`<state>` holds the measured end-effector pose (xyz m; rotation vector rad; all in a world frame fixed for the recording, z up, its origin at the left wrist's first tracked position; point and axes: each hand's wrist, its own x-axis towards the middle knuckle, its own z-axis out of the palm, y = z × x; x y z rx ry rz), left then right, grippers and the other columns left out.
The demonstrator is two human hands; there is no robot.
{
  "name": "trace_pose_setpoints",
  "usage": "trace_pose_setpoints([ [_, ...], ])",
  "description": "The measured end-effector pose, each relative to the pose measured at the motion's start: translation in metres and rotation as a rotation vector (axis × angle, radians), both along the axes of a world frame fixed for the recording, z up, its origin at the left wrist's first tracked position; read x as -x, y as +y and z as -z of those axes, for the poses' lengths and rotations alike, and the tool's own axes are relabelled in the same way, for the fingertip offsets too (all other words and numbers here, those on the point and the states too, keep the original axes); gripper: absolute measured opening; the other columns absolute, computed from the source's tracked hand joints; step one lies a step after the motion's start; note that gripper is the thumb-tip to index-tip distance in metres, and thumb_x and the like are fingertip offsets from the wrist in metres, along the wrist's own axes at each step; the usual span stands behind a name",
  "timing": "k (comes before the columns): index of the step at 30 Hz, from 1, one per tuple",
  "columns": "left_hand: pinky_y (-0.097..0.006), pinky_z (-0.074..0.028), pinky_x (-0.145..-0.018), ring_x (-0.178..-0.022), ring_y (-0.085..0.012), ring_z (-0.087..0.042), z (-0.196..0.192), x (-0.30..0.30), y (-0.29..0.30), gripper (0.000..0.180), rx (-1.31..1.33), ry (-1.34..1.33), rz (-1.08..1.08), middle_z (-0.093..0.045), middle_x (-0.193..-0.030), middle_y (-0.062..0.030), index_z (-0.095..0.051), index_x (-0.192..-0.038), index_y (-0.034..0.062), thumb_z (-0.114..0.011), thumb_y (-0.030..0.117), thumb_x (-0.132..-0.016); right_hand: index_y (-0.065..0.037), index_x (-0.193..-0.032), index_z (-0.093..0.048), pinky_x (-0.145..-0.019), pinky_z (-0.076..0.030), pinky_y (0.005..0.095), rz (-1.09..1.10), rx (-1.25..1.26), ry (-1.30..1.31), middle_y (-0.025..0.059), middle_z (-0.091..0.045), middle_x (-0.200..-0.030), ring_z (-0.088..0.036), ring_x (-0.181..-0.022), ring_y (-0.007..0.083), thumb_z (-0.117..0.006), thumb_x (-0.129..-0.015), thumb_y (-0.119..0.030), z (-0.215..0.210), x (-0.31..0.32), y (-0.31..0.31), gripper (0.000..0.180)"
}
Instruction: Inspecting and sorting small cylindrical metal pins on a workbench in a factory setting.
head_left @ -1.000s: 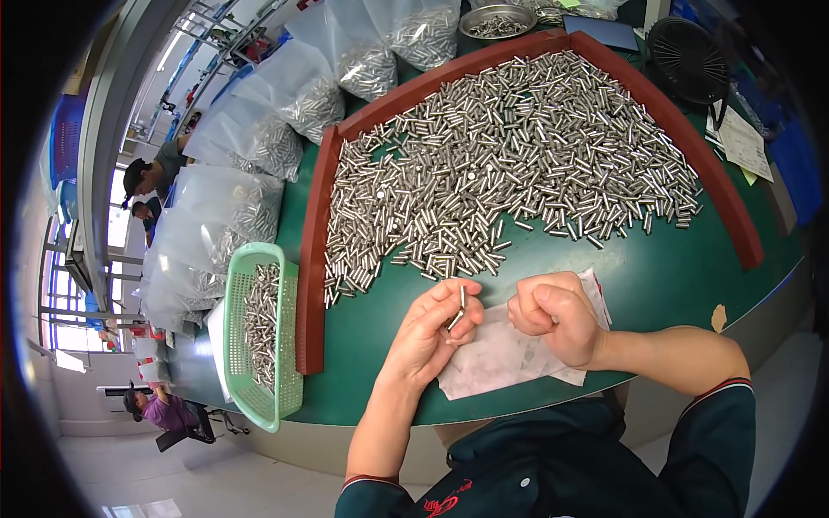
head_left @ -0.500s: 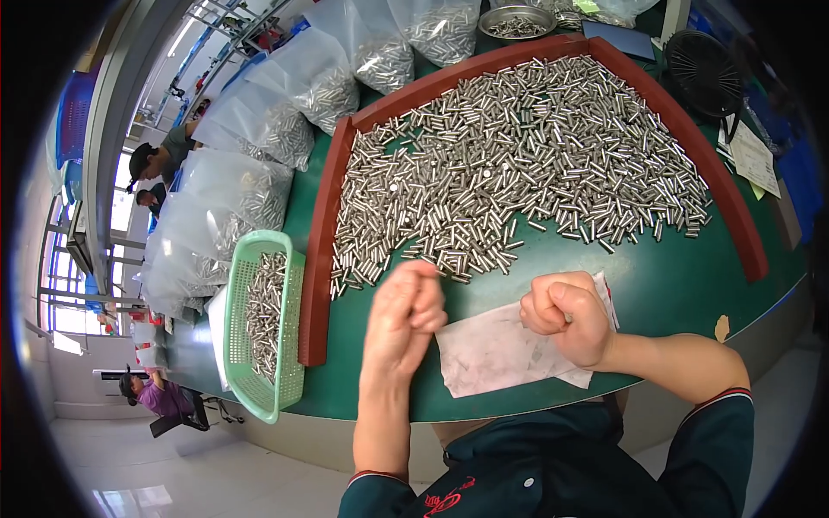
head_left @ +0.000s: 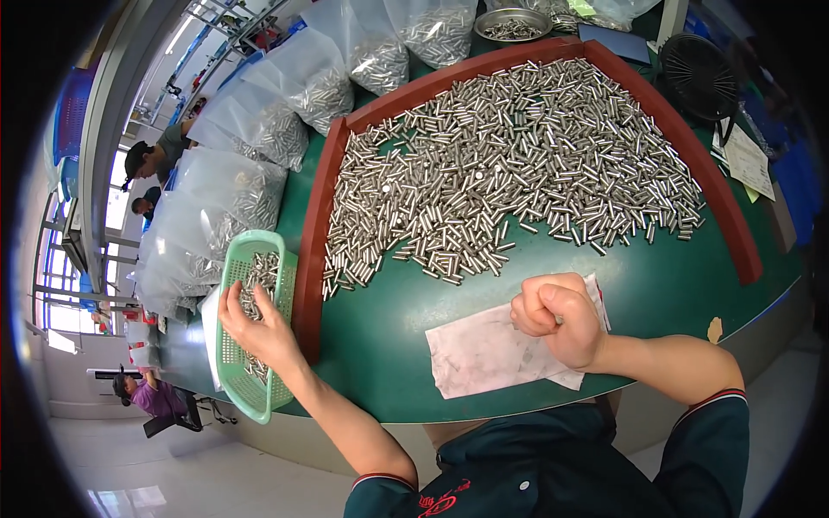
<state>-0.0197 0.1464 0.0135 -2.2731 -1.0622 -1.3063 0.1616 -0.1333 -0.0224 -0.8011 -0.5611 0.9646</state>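
My left hand (head_left: 262, 334) is over the green plastic basket (head_left: 287, 278) at the left, its fingers spread and nothing visible in them. Short metal pins (head_left: 260, 274) lie inside this basket, partly hidden under the hand. My right hand (head_left: 566, 319) is curled into a fist above a stained white cloth (head_left: 473, 356) near the table's front edge. Whatever those fingers hold, if anything, is hidden. Beyond both hands, a broad heap of silvery metal pins (head_left: 501, 164) covers the green tabletop (head_left: 380, 345).
A dark red wooden border (head_left: 314, 242) bounds the heap at left, back and right. Clear plastic bags of pins (head_left: 281, 134) line the far left. At the back are a metal bowl (head_left: 513, 26) and black fan (head_left: 698, 78). Other people work at left.
My left hand has gone from a closed shape near the heap's front edge leftward to the basket, and its fingers have opened. My right hand stays closed above the cloth.
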Motion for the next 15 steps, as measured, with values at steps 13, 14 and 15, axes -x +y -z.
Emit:
trace_pose_setpoints([
  [13,-0.032,-0.035,-0.067,-0.072,-0.022,-0.048,0.022,-0.134,-0.122,0.009,0.524,0.477,0.876,-0.052,-0.069,-0.0057,-0.061,-0.074,0.0045,-0.065,0.007,-0.066,-0.005,-0.053,-0.029,-0.044,-0.02,0.0249,0.012,-0.014,-0.127,-0.0011,-0.027,-0.049,-0.022,-0.048,0.0081,-0.033,-0.079,-0.015,0.002,0.003,-0.008,0.028],
  [14,-0.033,-0.035,-0.067,-0.072,-0.0223,-0.047,0.025,-0.136,-0.122,0.01,0.534,0.511,0.879,-0.051,-0.069,-0.0057,-0.061,-0.075,0.0047,-0.065,0.007,-0.066,-0.005,-0.053,-0.029,-0.044,-0.021,0.0251,0.008,-0.01,-0.126,-0.0009,-0.027,-0.049,-0.022,-0.048,0.0083,-0.033,-0.079,-0.016,0.002,0.004,-0.008,0.028],
  [15,-0.033,-0.034,-0.067,-0.072,-0.0223,-0.047,0.027,-0.138,-0.123,0.009,0.539,0.522,0.886,-0.051,-0.069,-0.0057,-0.061,-0.074,0.0046,-0.064,0.007,-0.066,-0.006,-0.052,-0.029,-0.044,-0.02,0.0248,0.03,-0.014,-0.155,-0.0004,-0.026,-0.046,-0.022,-0.045,0.0096,-0.035,-0.079,-0.017,0.002,0.004,-0.007,0.03],
])
